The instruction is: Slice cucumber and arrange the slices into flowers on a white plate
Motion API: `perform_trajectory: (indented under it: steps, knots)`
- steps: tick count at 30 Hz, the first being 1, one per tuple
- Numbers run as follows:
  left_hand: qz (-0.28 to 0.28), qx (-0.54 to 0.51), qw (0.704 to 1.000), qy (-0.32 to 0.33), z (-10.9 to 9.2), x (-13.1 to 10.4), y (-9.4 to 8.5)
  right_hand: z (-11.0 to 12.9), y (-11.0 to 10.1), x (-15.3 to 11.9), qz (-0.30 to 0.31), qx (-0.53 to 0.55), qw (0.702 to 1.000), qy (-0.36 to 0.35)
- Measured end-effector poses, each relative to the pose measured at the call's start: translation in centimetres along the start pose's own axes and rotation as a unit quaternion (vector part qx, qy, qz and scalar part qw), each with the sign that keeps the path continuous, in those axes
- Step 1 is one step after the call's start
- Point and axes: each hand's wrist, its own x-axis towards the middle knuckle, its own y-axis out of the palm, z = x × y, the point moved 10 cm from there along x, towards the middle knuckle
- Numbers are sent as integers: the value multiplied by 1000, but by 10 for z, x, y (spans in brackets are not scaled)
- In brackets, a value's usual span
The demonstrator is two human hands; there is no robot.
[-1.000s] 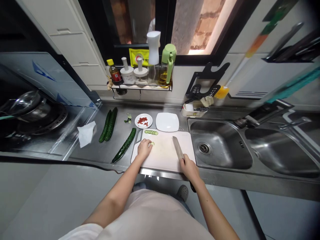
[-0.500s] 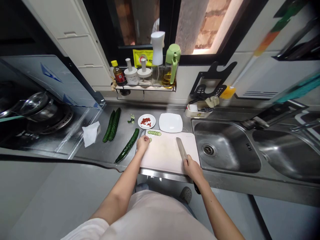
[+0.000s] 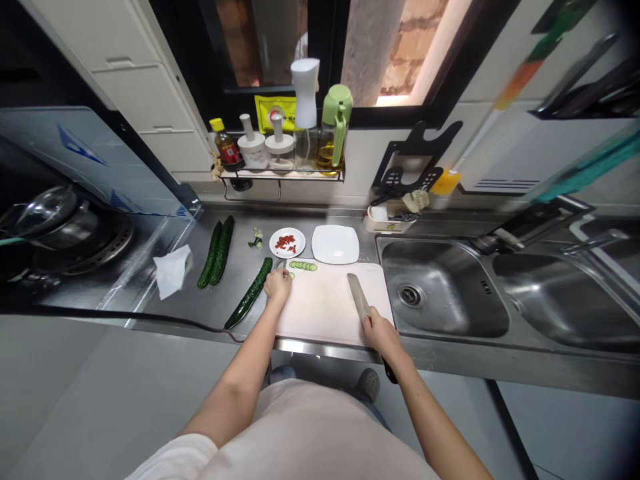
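My left hand is at the far left corner of the pale pink cutting board, its fingers pinched on a cucumber slice. Just beyond it a short row of overlapping cucumber slices lies along the board's back edge. My right hand grips a kitchen knife at the board's right side. The blade points away from me over the board, and the black handle end sticks out behind my wrist. A whole cucumber lies on the counter left of my left hand.
Behind the board are a small plate with red pieces and a white square plate. Two cucumbers, green scraps and a crumpled tissue lie left. A sink adjoins at right; a pot stands far left.
My left hand has moved slightly farther from me, bringing the pinched slice nearer the row. The knife stays almost still in my right hand. The whole view has shifted a little.
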Motion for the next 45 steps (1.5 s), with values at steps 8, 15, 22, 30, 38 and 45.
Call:
perform_trajectory:
  steps: [8, 15, 22, 30, 38, 45]
  knots:
    - [-22, 5, 997, 74, -38, -13, 3, -1, 0, 0, -7, 2, 1000, 4]
    - [31, 20, 989, 141, -81, -8, 27, 0, 1, -1, -10, -1, 1000, 2]
    - [41, 66, 985, 152, -91, 2, 38, 1, 2, -1, -11, -5, 1000, -2]
    - [35, 45, 985, 164, -96, 3, 35, 0, 3, 1, -13, -4, 1000, -5]
    - [87, -111, 988, 64, -66, -1, 41, -1, 4, 2, -3, 1, 1000, 0]
    - [151, -129, 978, 63, -45, -30, 50, 1, 0, 0, -8, -4, 1000, -5]
